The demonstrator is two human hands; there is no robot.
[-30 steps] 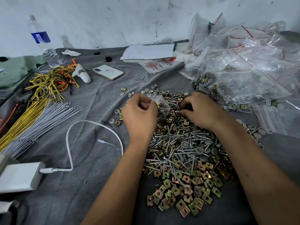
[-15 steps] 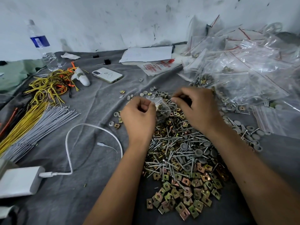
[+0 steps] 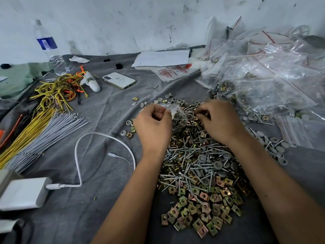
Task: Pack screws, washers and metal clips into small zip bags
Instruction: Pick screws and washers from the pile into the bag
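While the left hand [image 3: 153, 125] curls its fingers and thumb round the top of a small clear bag [image 3: 177, 117], the bag hangs down onto the far end of the big pile [image 3: 198, 164] in the middle of the gray cloth [image 3: 98, 208]. I can see gray washers and a few screws inside the bag. The right hand [image 3: 218, 120] is just beside it, on the pile, with its fingers bent and the tips pressed close together as if they pinch something tiny, but I cannot tell what it is, or if there is anything there at all. The pile has long silver screws [image 3: 186, 152] in the middle, round gray washers [image 3: 218, 164] on the right side, and square gold clips [image 3: 198, 219] at the near end. More washers lie loose on the cloth round the far end of the pile. To the right is a big heap of clear bags [image 3: 267, 81] with red lines, and some of them are full of the same parts. On the left lie yellow wires [image 3: 52, 90] and a bundle of gray ties [image 3: 49, 131]. A white charger [image 3: 22, 194] with a looping white cable [image 3: 105, 138] sits near the left edge. Farther back are a phone [image 3: 119, 80], a water bottle [image 3: 50, 50] and some papers [image 3: 161, 59], all by the white wall.
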